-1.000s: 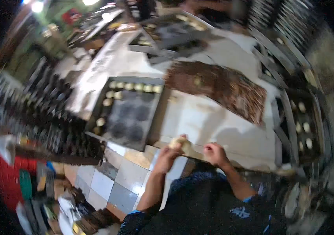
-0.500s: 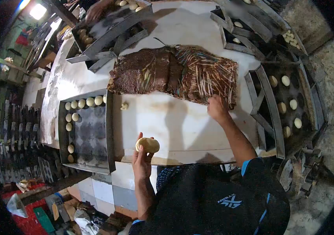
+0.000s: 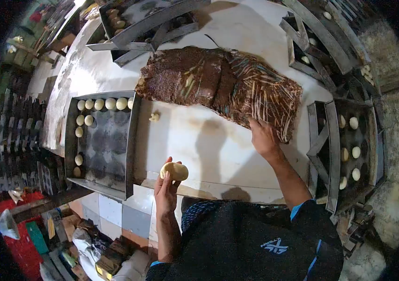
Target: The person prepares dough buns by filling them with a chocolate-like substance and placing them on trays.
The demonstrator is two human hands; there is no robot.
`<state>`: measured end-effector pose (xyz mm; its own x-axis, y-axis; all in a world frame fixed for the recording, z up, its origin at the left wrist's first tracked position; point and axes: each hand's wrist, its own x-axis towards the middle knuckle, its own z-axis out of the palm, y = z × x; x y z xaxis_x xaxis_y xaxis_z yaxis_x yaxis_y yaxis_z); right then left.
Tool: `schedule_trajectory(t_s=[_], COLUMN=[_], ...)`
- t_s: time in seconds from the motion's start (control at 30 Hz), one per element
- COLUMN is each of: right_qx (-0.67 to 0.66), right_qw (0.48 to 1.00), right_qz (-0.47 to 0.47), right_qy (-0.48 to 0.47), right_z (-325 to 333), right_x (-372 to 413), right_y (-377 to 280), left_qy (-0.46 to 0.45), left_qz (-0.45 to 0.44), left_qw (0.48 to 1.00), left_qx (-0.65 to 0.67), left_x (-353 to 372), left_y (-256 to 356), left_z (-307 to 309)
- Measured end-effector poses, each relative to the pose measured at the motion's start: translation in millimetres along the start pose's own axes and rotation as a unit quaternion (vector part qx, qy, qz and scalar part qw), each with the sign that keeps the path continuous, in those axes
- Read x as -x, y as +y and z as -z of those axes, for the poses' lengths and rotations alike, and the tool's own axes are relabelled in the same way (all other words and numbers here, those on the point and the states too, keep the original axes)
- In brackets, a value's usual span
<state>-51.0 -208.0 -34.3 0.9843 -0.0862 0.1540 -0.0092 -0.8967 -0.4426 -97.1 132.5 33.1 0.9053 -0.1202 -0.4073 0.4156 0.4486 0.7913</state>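
Observation:
My left hand (image 3: 166,193) holds a pale, oval piece of dough (image 3: 174,172) above the table's front edge, with the fingers wrapped round it. My right hand (image 3: 263,136) rests at the lower edge of a dark brown slab (image 3: 209,79) streaked with pale strips at its right part. The fingers of that hand are pressed together, and what they hold, if anything, is too small to tell. A small pale scrap (image 3: 154,117) lies on the white table (image 3: 181,136) below the slab's left end.
On the left a metal tray (image 3: 132,140) holds several round dough pieces along its top and left sides. Another tray with dough balls (image 3: 333,154) stands at the right. More trays (image 3: 162,25) are stacked at the back left and back right (image 3: 321,35).
The whole view has shifted and turned a little. Both hands keep nearly the same places, the left still holding the dough. The other person's hand at the top left is out of view.

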Motion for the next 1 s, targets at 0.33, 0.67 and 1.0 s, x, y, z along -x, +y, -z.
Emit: schedule_trajectory(t_s=[0.33,0.67,1.0], right_qx=[-0.012,-0.389,-0.111], right_qw=[0.997,0.913,0.989], right_qz=[0.049,0.120,-0.099], right_qy=[-0.065,0.027,0.006], right_z=[-20,18,4], right_x=[-44,16,54], right_y=[9,-20,37], left_qy=[-0.002,-0.089,-0.095], left_qz=[-0.011,0.063,0.009], left_qw=[1.000,0.989,0.987], left_qx=[0.018,0.101,0.130], left_x=[-5,-72,-62], left_y=[7,-18,-9], left_z=[-6,-101,-107])
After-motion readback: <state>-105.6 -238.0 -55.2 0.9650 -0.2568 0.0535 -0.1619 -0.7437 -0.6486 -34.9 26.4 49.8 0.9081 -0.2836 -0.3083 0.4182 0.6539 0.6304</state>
